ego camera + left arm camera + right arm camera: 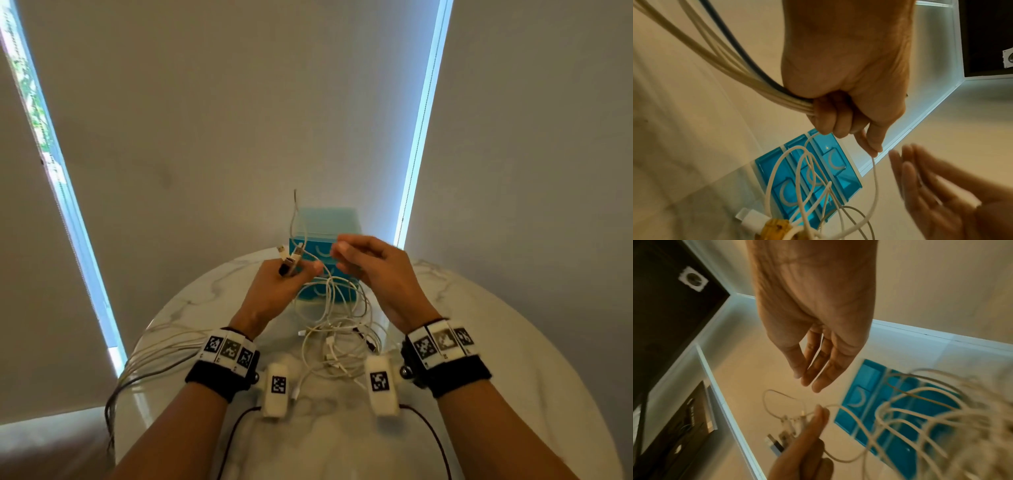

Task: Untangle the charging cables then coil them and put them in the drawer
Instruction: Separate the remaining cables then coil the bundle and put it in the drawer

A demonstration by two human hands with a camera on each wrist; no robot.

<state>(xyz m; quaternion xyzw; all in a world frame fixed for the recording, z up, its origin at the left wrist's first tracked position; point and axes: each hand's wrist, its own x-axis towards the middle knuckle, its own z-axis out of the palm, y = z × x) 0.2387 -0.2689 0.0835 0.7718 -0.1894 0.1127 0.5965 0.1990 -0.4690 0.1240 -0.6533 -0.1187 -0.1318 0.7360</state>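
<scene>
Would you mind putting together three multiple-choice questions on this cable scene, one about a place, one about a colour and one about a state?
1. Where does the drawer unit stand?
A. on the table beyond the hands
B. on the floor
C. in the person's lap

2. What colour are its drawer fronts?
A. red
B. blue
C. black

3. What is the left hand doing?
A. lying flat on the table
B. pulling a drawer open
C. gripping a bundle of cables

Answers:
1. A: in the head view the unit stands on the marble table, beyond the cable tangle.
2. B: the fronts show bright blue in the left wrist view.
3. C: its fingers curl round the bundle of cables, while the right hand has straight fingers and holds nothing.
</scene>
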